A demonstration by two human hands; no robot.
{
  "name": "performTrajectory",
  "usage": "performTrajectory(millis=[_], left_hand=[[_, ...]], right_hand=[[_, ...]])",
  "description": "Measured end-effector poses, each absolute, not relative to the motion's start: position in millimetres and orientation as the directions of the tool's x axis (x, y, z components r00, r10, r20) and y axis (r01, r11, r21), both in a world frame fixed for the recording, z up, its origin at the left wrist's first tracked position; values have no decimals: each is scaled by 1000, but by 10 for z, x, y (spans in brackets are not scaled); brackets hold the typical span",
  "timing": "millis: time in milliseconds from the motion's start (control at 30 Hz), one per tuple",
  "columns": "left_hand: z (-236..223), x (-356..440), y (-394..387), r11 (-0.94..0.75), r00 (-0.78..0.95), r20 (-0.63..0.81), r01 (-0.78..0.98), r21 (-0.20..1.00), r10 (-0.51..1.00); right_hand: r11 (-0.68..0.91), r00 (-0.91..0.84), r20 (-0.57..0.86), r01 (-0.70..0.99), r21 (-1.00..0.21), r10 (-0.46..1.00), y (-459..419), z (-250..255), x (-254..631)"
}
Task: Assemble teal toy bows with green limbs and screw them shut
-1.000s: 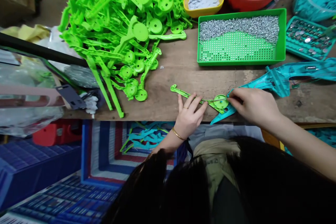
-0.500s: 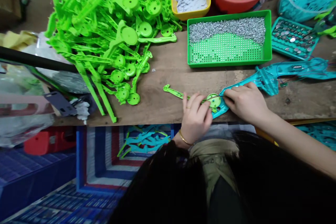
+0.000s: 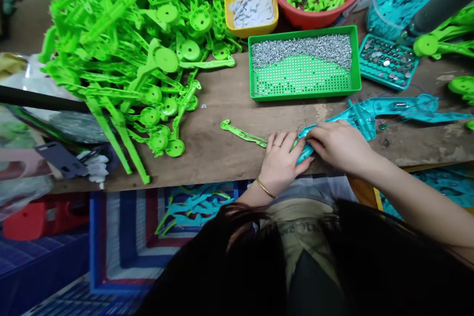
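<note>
A turquoise plastic half-shell point(image 3: 400, 104) lies open side up along the table's front, with thin wires and a small metal part in it. Its narrow left end meets a slim bright green plastic arm point(image 3: 242, 134), whose round end is mostly covered by fingers. My left hand point(image 3: 283, 160) is closed over this joint, fingers on top and thumb along the near side of the turquoise shell. Close by on the right, my right hand point(image 3: 338, 143) is bent over the shell with its fingertips pinched together. Whatever lies between those fingertips is hidden.
A big heap of green plastic arms point(image 3: 165, 59) covers the left. Behind my hands stand a green tray point(image 3: 305, 95) of screws, a yellow tub point(image 3: 252, 32), a red bowl point(image 3: 314, 19) and a turquoise tray point(image 3: 387, 81) of small metal parts. A blue crate point(image 3: 97, 242) sits below the table edge.
The view has shifted. My left hand has moved over the green disc, which showed before, and its thumb now reaches the shell. The dark wire between my hands is no longer visible.
</note>
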State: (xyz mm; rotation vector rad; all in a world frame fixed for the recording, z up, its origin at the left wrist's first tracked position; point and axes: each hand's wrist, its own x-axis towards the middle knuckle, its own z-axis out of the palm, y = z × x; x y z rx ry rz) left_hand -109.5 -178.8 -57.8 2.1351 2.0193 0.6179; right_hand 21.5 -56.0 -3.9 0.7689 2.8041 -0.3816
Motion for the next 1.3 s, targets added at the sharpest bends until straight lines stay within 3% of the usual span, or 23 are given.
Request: performTrajectory(millis=[167,267,400,700,967,1033,1200,1300], left_hand=[[-571,-1090,-1771,-87,17,192,928,363,981],[-573,-1092,-1770,-92,18,203,927,363,979],[-587,-1091,-1774,-93,14,216,928,361,976],[-595,-1080,-1780,-78,8,192,930,360,981],[-591,-1079,-1776,-96,20,232,941,324,972],[-587,-1079,-1778,-95,21,224,941,324,974],[-582,-1080,-1775,-89,16,213,937,338,977],[-586,-1080,-1771,-97,18,234,938,332,972]], right_hand=[[900,-908,-211,400,-174,363,-443,7,168],[891,-929,-214,356,-283,303,-332,49,129],[794,-903,-266,425,-436,337,-184,111,106],[794,-853,-297,513,-325,430,-104,-38,240],[772,-763,-265,629,-95,589,-357,-131,208],[751,-744,-269,653,-99,612,-368,-135,227],[667,-722,-240,692,-276,649,-213,-124,429],[643,-684,-199,729,-235,702,-157,-135,530]])
